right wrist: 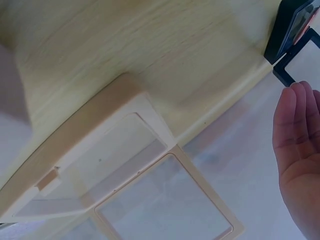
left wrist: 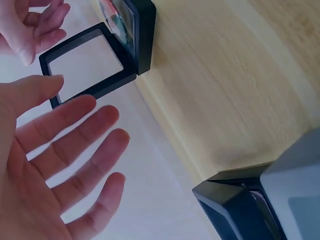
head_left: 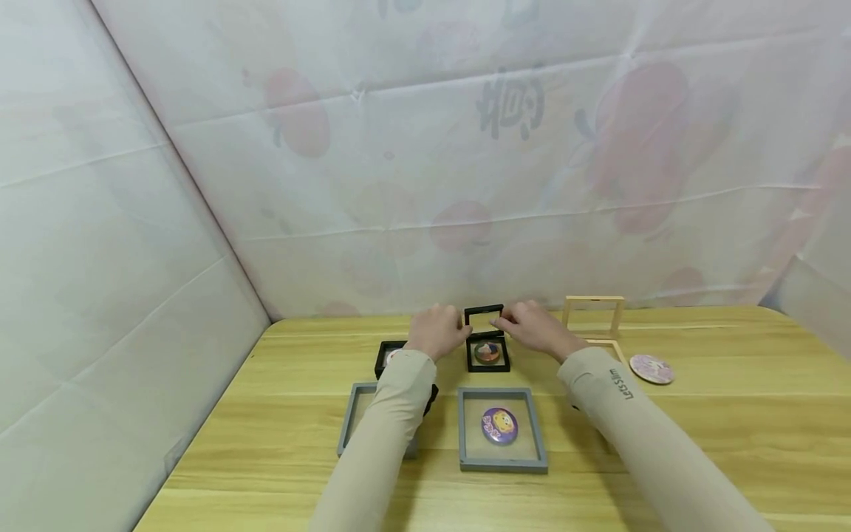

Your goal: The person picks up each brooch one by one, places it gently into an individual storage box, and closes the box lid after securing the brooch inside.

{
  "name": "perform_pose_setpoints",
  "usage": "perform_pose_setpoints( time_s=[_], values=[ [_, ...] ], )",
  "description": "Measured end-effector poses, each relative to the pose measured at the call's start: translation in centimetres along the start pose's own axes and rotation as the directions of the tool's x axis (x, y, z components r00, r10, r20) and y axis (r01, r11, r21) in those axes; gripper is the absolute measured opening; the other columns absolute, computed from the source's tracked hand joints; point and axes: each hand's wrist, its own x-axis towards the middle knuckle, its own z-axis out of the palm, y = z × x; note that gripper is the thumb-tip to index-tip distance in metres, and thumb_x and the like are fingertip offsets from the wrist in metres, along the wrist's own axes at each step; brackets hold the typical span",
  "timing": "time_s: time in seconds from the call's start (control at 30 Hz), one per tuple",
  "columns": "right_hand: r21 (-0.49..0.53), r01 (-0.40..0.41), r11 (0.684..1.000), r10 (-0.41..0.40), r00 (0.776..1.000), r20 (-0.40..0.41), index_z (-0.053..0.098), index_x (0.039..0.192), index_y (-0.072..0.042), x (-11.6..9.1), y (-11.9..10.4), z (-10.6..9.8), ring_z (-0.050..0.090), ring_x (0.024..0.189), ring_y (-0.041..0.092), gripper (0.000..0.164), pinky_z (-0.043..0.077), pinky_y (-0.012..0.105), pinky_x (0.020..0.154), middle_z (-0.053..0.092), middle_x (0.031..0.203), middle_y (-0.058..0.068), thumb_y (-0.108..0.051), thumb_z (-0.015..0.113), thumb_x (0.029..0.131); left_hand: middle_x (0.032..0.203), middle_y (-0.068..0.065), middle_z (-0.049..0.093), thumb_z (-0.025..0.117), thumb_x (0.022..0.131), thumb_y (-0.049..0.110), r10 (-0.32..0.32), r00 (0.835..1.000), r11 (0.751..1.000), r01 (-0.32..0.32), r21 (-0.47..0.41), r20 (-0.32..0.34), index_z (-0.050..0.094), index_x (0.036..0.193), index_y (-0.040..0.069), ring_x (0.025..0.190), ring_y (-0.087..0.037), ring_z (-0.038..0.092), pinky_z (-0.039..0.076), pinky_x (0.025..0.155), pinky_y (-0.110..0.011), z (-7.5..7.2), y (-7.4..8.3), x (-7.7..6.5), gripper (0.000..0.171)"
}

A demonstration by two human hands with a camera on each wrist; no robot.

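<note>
A small black display frame [head_left: 471,357] stands unfolded near the table's back edge, its lid raised behind the base. In the base lies a round badge [head_left: 487,352] in orange and dark tones. My left hand [head_left: 435,332] is at the lid's left side, its fingers spread and fairly straight in the left wrist view; thumb and forefinger overlap the lid's rim [left wrist: 80,37] there. From the other side, my right hand [head_left: 535,329] reaches in, fingers extended together, with fingertips right at the lid's edge in the right wrist view.
Partly behind the left arm are another black frame [head_left: 382,359] and a grey frame [head_left: 353,415]. A second grey frame [head_left: 501,465] in front holds a purple badge [head_left: 499,426]. To the right stand an unfolded cream frame [head_left: 594,298] and a pale round badge [head_left: 651,369]. Fabric walls enclose the table.
</note>
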Motion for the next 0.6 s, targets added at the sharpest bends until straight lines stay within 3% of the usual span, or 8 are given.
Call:
perform_pose_setpoints(
  time_s=[0.17,0.37,0.6],
  values=[
    [0.007,-0.057,0.998,0.057,0.998,-0.026,0.058,0.073,-0.005,-0.19,0.33,-0.26,0.037,0.051,0.013,0.044,0.036,0.030,0.052,0.041,0.058,0.000,-0.029,0.049,0.109,0.043,0.007,0.037,0.057,0.106,0.034,-0.066,0.998,0.996,0.065,-0.059,-0.021,0.054,0.055,0.017,0.037,-0.007,0.033,0.027,0.038,-0.023,-0.13,-0.12,0.09,0.054],
    [-0.018,-0.094,0.995,0.093,0.995,-0.038,0.069,0.095,0.006,-0.24,0.73,-0.54,0.050,0.063,0.019,0.048,0.046,0.038,0.063,0.052,0.067,0.004,-0.030,0.043,0.111,0.045,0.005,0.038,0.050,0.108,0.036,-0.109,0.994,0.986,0.106,-0.125,-0.016,0.052,0.056,0.017,0.039,-0.010,0.036,0.030,0.040,-0.025,-0.38,-0.17,0.34,0.056],
    [-0.033,-0.162,0.986,0.160,0.986,-0.044,0.067,0.112,0.011,-0.30,0.71,-0.73,0.062,0.079,0.029,0.052,0.052,0.047,0.074,0.064,0.085,0.014,-0.033,0.040,0.111,0.047,0.005,0.035,0.048,0.109,0.035,-0.142,0.989,0.959,0.148,-0.241,0.040,0.048,0.057,0.016,0.040,-0.010,0.032,0.028,0.040,-0.025,-0.24,-0.28,0.74,0.055]
  ],
)
